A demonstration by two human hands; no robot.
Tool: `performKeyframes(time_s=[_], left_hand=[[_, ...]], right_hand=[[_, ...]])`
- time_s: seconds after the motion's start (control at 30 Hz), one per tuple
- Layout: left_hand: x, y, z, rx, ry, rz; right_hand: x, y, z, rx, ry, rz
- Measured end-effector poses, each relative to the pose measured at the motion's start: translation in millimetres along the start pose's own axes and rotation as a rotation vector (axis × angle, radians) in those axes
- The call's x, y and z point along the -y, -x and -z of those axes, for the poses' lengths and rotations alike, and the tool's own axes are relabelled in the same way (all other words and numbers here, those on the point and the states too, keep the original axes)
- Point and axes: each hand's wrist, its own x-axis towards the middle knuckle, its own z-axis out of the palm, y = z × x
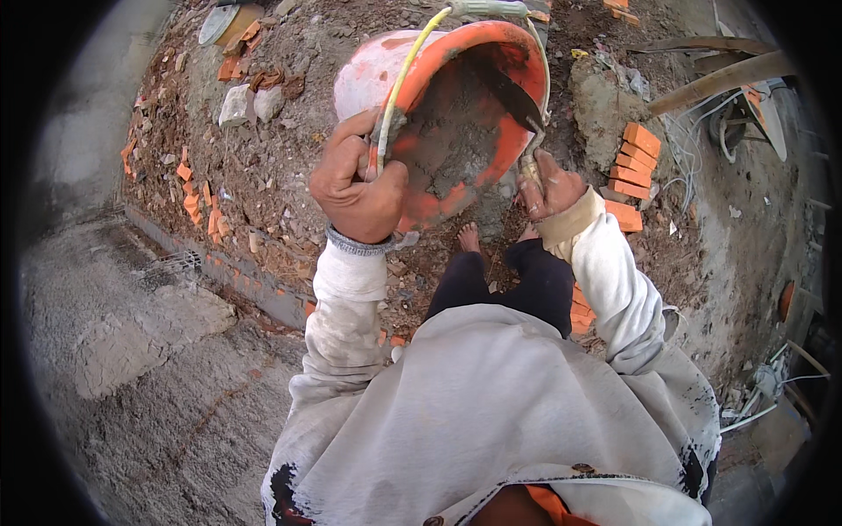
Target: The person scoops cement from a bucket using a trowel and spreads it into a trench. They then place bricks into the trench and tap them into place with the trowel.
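**A:** Bucket status? Where is it?

**B:** Orange plastic, held up in front of the person at chest height, tipped so the mouth faces the camera. Grey wet mortar coats the inside. Pale yellow handle arcs over the top.

**A:** Left hand?

**B:** Left hand clenched on the near rim, left side, where the handle meets it. Thumb over the edge. Grey cuff at the wrist.

**A:** Right hand?

**B:** Right hand closed around the grip of a trowel. Dark blade reaches into the bucket, lying against the right inner wall and the mortar.

**A:** Surroundings?

**B:** Rubble ground below: dirt, broken orange brick pieces stacked just right of the bucket, more fragments scattered at left. Low brick course runs diagonally at lower left, grey concrete slab beyond it. Bare feet visible under the bucket, dark trousers, dirty white long sleeves. Wooden poles and white cables at upper right.
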Motion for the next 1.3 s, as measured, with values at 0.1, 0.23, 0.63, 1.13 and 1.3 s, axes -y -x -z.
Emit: performKeyframes(time_s=[0.1, 0.23, 0.63, 1.13, 1.3], left_hand=[[-22.8, -15.4, -5.1, -0.015, -0.041, -0.197], [-41.1, -31.4, -6.9, -0.016, 0.103, -0.167], [9.1, -87.0, 4.1, -0.283, 0.19, 0.071], [-23.7, -50.4, -14.0, 0.0, -0.122, -0.326], [-33.9, -45.7, -17.1, 0.063, 0.004, -0.197]], right_hand=[[2.3, 10.0, 1.0, 0.261, -0.469, -0.279], [-9.5, 44.7, 1.4, 0.611, -1.496, -0.455], [-41.1, 117.5, -55.3, 0.11, -1.124, -0.088], [54.0, -76.5, -20.1, -0.081, 0.552, -0.047], [5.7, -58.3, -77.6, 0.213, -0.338, 0.205]])
